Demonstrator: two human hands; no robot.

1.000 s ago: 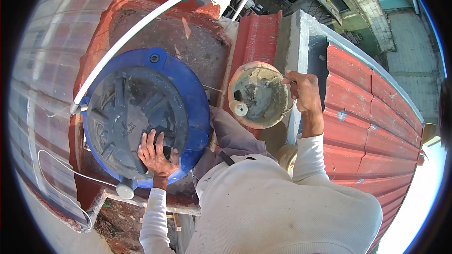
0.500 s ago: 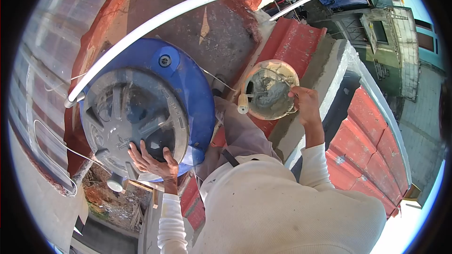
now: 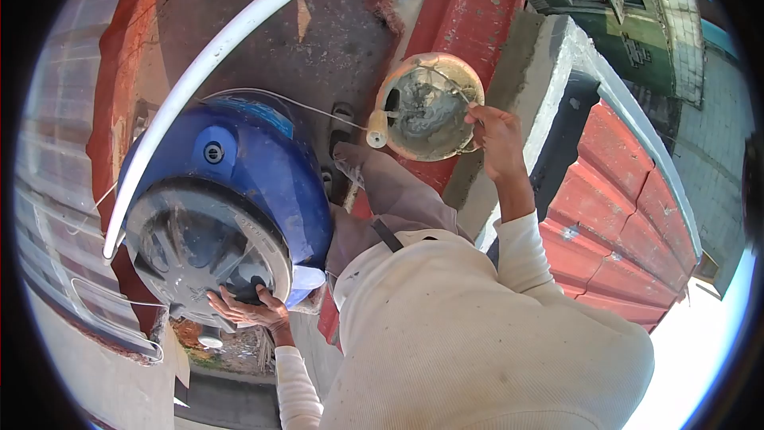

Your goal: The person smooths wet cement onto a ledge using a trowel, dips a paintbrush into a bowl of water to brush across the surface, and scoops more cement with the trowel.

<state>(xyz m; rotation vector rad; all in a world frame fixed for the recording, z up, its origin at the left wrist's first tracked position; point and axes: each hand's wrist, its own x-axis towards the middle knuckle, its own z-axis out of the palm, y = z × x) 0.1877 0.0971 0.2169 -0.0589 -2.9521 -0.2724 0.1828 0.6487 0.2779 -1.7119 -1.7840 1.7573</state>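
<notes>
My left hand (image 3: 256,312) rests on the near edge of a round black lid (image 3: 187,243), fingers spread and thumb apart. The lid sits on top of a big blue water tank (image 3: 263,155). My right hand (image 3: 497,137) pinches the thin wire handle of a round bucket (image 3: 468,72) at its right rim. Wet grey mortar (image 3: 430,103) lies in the bucket. A trowel with a wooden grip (image 3: 376,129) leans in it, the grip sticking out over the left rim and the blade partly buried.
A white pipe (image 3: 231,48) arches over the tank. Red metal roofing (image 3: 469,24) runs under the bucket, beside a concrete ledge (image 3: 517,72). More red roofing (image 3: 613,207) lies lower right. A thin cord (image 3: 306,107) stretches from the tank towards the trowel grip. My feet stand between tank and bucket.
The view has shifted, so the tank, lid and bucket appear further left, and the tank's side shows more. My left hand stays on the lid; my right hand stays at the bucket.
</notes>
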